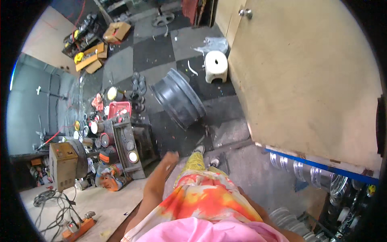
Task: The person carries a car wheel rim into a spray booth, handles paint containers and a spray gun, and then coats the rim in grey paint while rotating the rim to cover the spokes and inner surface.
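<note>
My left hand (172, 157) hangs low beside my left leg, at the end of my bare forearm. It looks small and blurred, and its finger pose cannot be made out. Ahead of it, a dark steel wheel rim (179, 101) rests tilted on the checkered floor, apart from the hand. To the left stands a worn bench (127, 141) with a round tin on top. My right forearm (258, 207) runs along my side at the lower right, while its hand is hidden behind my clothing.
A white plastic stool (216, 70) stands beside the beige door (302, 72) on the right. Paint cans (105, 139) and a red tray (119, 109) crowd the left. Sandals (139, 82) lie near the rim. Chrome wheels (310, 173) sit at lower right, cables (60, 205) at lower left.
</note>
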